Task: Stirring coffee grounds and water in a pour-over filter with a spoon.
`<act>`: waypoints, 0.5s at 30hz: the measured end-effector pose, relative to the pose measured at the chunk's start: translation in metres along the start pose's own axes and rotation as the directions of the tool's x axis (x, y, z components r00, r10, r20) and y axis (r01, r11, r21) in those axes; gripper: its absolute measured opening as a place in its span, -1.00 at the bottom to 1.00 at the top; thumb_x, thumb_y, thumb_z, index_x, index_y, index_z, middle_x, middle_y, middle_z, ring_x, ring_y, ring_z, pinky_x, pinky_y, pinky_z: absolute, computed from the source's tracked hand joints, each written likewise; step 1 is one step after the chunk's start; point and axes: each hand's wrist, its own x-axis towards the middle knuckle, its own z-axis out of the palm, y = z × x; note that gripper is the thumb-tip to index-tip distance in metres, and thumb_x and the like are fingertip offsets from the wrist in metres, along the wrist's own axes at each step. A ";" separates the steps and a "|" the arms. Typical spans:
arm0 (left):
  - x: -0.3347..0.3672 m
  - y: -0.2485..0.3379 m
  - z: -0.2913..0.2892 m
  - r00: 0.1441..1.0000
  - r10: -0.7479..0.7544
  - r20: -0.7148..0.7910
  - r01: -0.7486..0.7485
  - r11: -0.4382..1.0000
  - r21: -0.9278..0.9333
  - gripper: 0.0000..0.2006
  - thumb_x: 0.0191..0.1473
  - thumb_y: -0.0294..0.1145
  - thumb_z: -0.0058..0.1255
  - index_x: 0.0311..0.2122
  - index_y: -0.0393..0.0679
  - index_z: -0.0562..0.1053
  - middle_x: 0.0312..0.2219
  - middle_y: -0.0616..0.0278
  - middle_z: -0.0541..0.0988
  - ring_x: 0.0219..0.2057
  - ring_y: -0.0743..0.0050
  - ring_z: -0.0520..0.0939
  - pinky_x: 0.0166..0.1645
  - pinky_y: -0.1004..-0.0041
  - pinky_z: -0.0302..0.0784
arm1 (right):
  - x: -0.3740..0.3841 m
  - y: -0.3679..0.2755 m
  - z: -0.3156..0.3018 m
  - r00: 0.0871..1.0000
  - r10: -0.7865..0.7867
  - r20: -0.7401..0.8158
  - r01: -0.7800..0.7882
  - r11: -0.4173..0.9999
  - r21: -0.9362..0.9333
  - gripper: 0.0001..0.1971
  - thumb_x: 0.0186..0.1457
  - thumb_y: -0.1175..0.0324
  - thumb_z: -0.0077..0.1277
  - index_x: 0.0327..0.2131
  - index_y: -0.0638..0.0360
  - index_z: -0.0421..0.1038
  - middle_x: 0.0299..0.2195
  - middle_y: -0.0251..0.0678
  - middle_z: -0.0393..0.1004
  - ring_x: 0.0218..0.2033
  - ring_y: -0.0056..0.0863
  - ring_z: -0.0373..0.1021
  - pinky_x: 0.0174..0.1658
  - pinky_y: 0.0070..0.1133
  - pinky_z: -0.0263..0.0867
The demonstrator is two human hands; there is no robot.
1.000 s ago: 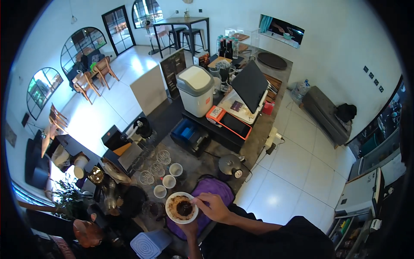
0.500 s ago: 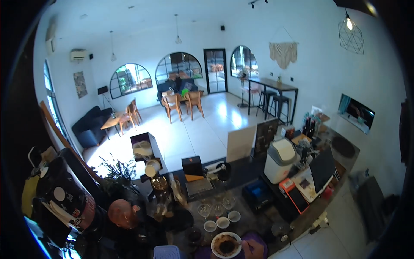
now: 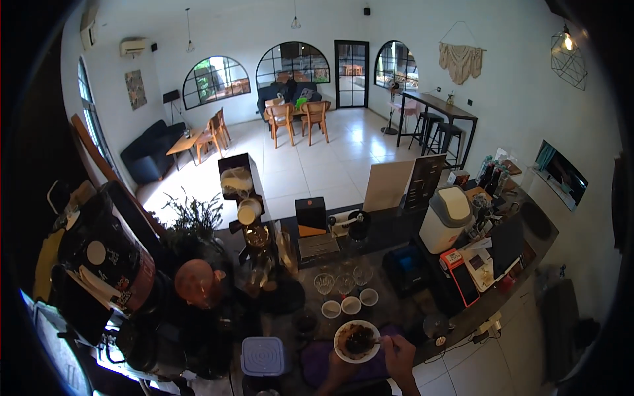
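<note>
A white bowl (image 3: 372, 352) holds a dark brown, grainy mass that also smears its inner wall. Under its lower left side, my left hand (image 3: 338, 371) is closed around the bowl, fingers partly hidden beneath. To the right, my right hand (image 3: 399, 356) grips a spoon (image 3: 377, 341) whose other end goes into the brown mass. A purple cloth (image 3: 313, 361) lies beneath the hands and bowl. Just beyond the bowl stand three small white cups (image 3: 351, 305) in a slanting row. Behind them are three clear glasses (image 3: 345, 284).
A lidded plastic container (image 3: 263, 356) sits left of the cloth. Further left are a reddish round-topped object (image 3: 196, 284) and a large black bag (image 3: 105, 257). On the right are a black boxy device (image 3: 406, 269), a bin-shaped container (image 3: 441, 228) and a red-edged handheld device (image 3: 465, 286).
The view has tilted down, so the bowl and both hands show higher in the picture. My left hand, hardly visible before, now shows at the bowl. The spoon stays in the bowl.
</note>
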 end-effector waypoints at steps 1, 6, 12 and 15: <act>-0.004 -0.001 0.000 1.000 -0.014 -0.010 0.014 1.000 0.000 -0.37 -0.19 -0.38 0.41 0.04 -0.23 0.40 -0.15 0.08 0.62 -0.10 0.26 0.67 -0.06 0.34 0.60 | -0.002 0.001 -0.001 0.999 -0.013 0.047 0.011 0.999 0.043 -0.79 0.22 0.40 0.02 -0.35 0.34 0.58 -0.63 -0.36 0.41 -0.56 -0.69 0.28 -0.46 -0.63 0.18; -0.003 -0.002 -0.001 0.995 -0.099 -0.016 0.099 0.995 -0.002 -0.36 -0.23 -0.34 0.44 0.01 -0.23 0.42 -0.14 0.10 0.62 -0.10 0.29 0.66 -0.03 0.34 0.58 | -0.005 -0.003 -0.005 0.988 0.068 0.142 -0.089 0.985 0.147 -0.79 0.24 0.39 0.01 -0.34 0.34 0.57 -0.63 -0.37 0.41 -0.57 -0.72 0.25 -0.48 -0.64 0.16; 0.003 0.013 -0.005 0.987 -0.158 0.009 0.157 0.985 0.066 -0.34 -0.25 -0.32 0.45 0.02 -0.21 0.42 -0.12 0.09 0.61 -0.07 0.27 0.64 0.00 0.32 0.56 | 0.003 0.012 -0.002 0.983 -0.066 0.169 0.063 0.998 0.022 -0.75 0.26 0.37 -0.01 -0.35 0.37 0.56 -0.63 -0.44 0.40 -0.56 -0.77 0.24 -0.48 -0.68 0.14; 0.002 0.017 -0.006 0.973 -0.229 0.029 0.226 0.971 0.074 -0.33 -0.24 -0.31 0.44 0.03 -0.20 0.41 -0.10 0.09 0.60 -0.06 0.26 0.63 0.01 0.32 0.55 | 0.006 0.006 -0.005 0.981 0.035 0.193 -0.049 0.996 0.072 -0.74 0.27 0.36 -0.02 -0.36 0.37 0.56 -0.63 -0.44 0.39 -0.56 -0.76 0.25 -0.48 -0.68 0.14</act>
